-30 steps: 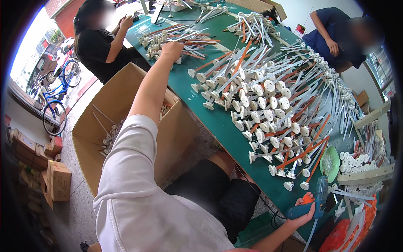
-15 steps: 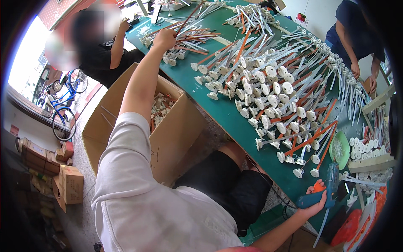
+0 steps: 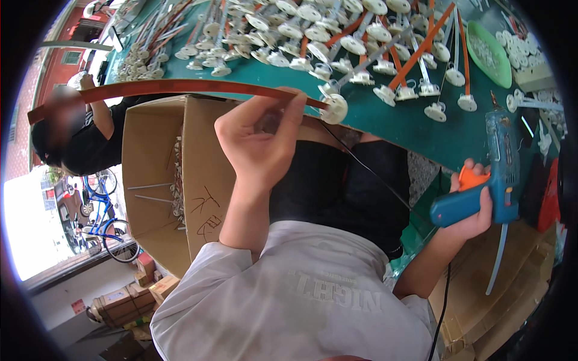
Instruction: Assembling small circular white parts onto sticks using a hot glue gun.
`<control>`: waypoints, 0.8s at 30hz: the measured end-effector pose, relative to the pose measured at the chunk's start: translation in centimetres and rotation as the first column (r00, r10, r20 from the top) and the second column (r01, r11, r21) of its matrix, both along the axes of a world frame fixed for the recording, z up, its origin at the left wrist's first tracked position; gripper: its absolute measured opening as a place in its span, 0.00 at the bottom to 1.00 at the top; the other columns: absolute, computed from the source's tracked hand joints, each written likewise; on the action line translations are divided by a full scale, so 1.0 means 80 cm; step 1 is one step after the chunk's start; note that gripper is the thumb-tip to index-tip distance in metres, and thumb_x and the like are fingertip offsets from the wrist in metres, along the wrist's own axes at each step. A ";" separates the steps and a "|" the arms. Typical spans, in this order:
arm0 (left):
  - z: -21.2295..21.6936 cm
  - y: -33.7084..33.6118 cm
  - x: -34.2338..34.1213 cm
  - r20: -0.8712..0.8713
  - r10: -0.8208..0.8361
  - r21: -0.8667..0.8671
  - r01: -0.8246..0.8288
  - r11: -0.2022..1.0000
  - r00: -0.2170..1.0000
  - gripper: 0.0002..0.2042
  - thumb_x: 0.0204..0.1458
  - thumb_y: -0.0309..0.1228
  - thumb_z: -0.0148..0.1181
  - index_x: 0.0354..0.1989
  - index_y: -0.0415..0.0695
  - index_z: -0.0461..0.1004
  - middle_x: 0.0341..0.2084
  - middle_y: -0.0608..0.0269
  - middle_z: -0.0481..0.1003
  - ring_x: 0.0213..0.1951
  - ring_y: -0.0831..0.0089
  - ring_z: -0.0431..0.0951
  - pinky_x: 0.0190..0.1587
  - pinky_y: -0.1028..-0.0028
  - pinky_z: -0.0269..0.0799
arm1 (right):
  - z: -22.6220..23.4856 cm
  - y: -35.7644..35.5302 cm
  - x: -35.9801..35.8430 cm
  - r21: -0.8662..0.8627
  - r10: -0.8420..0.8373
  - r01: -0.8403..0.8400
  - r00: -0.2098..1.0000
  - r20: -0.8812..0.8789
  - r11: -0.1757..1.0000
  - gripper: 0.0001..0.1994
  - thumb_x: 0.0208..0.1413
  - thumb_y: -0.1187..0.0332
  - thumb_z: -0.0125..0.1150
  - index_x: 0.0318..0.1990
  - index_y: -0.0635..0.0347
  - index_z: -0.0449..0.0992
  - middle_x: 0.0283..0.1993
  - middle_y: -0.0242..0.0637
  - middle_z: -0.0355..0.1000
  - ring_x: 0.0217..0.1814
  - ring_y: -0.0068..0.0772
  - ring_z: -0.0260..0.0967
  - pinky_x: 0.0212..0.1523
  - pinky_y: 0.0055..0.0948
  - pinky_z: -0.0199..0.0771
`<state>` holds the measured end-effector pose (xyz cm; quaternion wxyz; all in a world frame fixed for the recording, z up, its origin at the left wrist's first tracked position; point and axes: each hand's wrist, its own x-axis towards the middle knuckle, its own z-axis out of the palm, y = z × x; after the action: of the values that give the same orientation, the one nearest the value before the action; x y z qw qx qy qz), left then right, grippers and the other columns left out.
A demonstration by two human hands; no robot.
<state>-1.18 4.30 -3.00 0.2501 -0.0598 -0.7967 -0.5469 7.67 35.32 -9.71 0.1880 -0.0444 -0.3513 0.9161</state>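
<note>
Over the table's near edge, my left hand (image 3: 256, 138) is closed in a pinch on a long, flat red-brown strip (image 3: 174, 88). The strip arches away to the left, and a round white plastic disc (image 3: 336, 111) sits at its right end beside my fingertips. At the right, my right hand (image 3: 472, 225) grips a blue hot glue gun (image 3: 501, 144) by its handle, fingers near the orange trigger (image 3: 472, 178). The nozzle points up, and a pale glue stick (image 3: 497, 259) hangs from the gun's rear end.
Many white discs (image 3: 352, 44) with grey or red-brown strips cover the green table (image 3: 397, 123). A light green tray (image 3: 503, 73) of small clear pieces lies at the right. A tall cardboard box (image 3: 201, 174) stands to my left, near another person (image 3: 90, 129). A black cord (image 3: 367, 171) crosses my lap.
My left hand has come back from the far pile toward me, bringing the red-brown strip with its disc. My right hand still holds the glue gun. The view has tilted down and turned.
</note>
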 end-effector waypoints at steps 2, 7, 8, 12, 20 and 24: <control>-0.006 0.017 0.008 0.047 -0.058 0.054 0.056 0.997 0.997 0.03 0.46 0.21 0.67 0.29 0.35 0.80 0.18 0.65 0.77 0.22 0.87 0.72 0.24 0.84 0.66 | 0.004 -0.036 0.039 0.076 0.032 -0.035 0.999 0.035 0.997 0.22 0.51 0.71 0.52 0.54 0.66 0.62 0.44 0.47 0.69 0.53 0.49 0.65 0.38 0.35 0.71; -0.021 0.046 -0.010 -0.029 -0.141 -0.205 0.132 0.970 0.990 0.04 0.43 0.19 0.67 0.29 0.36 0.81 0.20 0.58 0.78 0.20 0.76 0.77 0.24 0.80 0.70 | -0.006 -0.089 0.079 0.387 0.168 -0.244 0.961 0.220 0.889 0.24 0.46 0.73 0.53 0.54 0.67 0.64 0.43 0.48 0.70 0.51 0.47 0.67 0.35 0.35 0.73; -0.031 0.049 -0.014 -0.028 -0.183 -0.178 0.176 0.968 0.983 0.05 0.43 0.19 0.66 0.29 0.35 0.80 0.20 0.56 0.78 0.19 0.74 0.77 0.23 0.79 0.71 | -0.003 -0.099 0.079 0.401 0.171 -0.259 0.955 0.242 0.879 0.22 0.46 0.75 0.55 0.51 0.69 0.67 0.42 0.49 0.72 0.47 0.43 0.70 0.35 0.33 0.75; -0.036 0.056 -0.012 0.047 -0.162 -0.285 0.168 0.944 0.986 0.04 0.46 0.22 0.67 0.31 0.36 0.81 0.19 0.64 0.78 0.22 0.84 0.75 0.26 0.83 0.66 | -0.014 -0.112 0.077 0.456 0.212 -0.315 0.941 0.264 0.832 0.17 0.47 0.79 0.57 0.46 0.72 0.67 0.39 0.48 0.74 0.39 0.37 0.73 0.37 0.32 0.77; -0.034 0.054 -0.012 0.054 -0.137 -0.335 0.148 0.930 0.989 0.04 0.47 0.23 0.67 0.31 0.36 0.81 0.19 0.63 0.78 0.22 0.83 0.75 0.26 0.82 0.68 | -0.022 -0.120 0.054 0.641 0.231 -0.294 0.956 0.183 0.709 0.15 0.49 0.77 0.61 0.43 0.70 0.66 0.37 0.45 0.74 0.36 0.35 0.73 0.40 0.34 0.76; -0.036 0.052 -0.015 0.024 -0.149 -0.335 0.149 0.931 0.988 0.05 0.47 0.24 0.67 0.31 0.36 0.81 0.19 0.62 0.79 0.23 0.82 0.77 0.27 0.82 0.69 | -0.019 -0.123 0.042 0.767 0.232 -0.275 0.958 0.168 0.580 0.13 0.51 0.75 0.62 0.42 0.68 0.67 0.36 0.43 0.74 0.35 0.33 0.74 0.39 0.31 0.76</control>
<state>-2.39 8.49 -5.92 0.1950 -0.1623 -0.8710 -0.4206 11.05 25.46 -11.24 0.0470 0.0702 -0.7221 0.6866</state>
